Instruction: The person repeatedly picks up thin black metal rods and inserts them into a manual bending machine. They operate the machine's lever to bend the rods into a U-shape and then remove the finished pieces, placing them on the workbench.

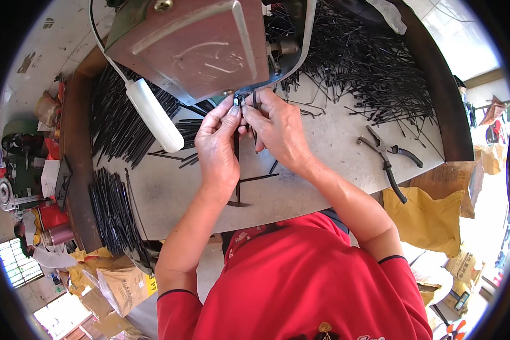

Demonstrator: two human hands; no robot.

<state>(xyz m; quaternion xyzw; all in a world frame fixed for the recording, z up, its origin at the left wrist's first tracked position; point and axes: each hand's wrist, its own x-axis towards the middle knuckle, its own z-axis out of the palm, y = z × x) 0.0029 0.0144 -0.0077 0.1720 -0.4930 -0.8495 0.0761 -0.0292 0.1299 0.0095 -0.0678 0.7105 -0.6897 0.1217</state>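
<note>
Left grip point(216, 148) pinching slim black rod point(237, 146); smooth grey tabletop point(323, 190).

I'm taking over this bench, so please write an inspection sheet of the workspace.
Surface: pale table, marked, partly covered.
Job's things: dark rod, upper end beneath the machine; rod piles left and far right.
Clutter: pliers at right, handles spread.
Hands: left hand pinching the rod; right hand close beside, grip partly hidden.
Cables: cord meeting a white bar.
Surroundings: yellow wrapping at right, brown packages lower left.
</note>
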